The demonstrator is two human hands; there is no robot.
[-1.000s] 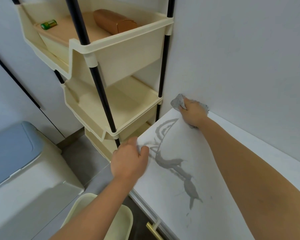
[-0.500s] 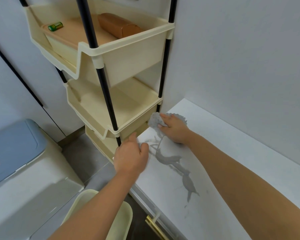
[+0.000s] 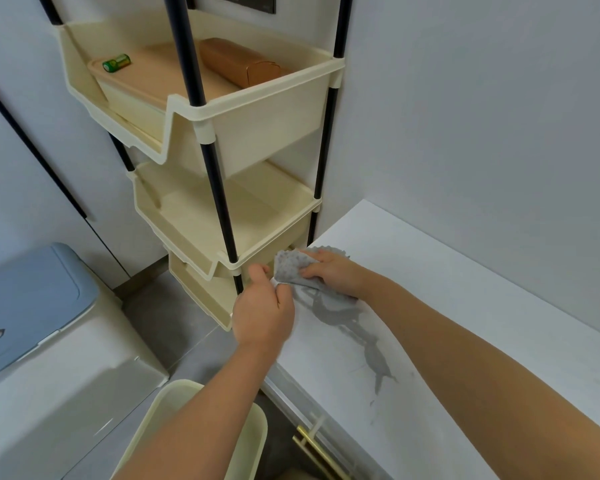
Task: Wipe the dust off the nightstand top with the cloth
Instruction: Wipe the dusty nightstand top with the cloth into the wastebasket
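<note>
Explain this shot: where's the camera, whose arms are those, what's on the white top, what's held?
No machine here: these are a person's bare arms, filmed by a wide-angle camera worn on their head, looking down. The right hand grips a grey cloth against the white nightstand top, at its left edge beside the cream shelf rack. A grey streak that looks wet lies on the top. The left hand sits at the top's edge with its fingers curled; whether they hold anything is hidden.

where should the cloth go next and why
Probably draw the cloth toward the person along the grey streak. The right hand presses it at the left edge of the nightstand top, at the streak's far end, and the streak runs on unwiped toward the front edge.
</note>
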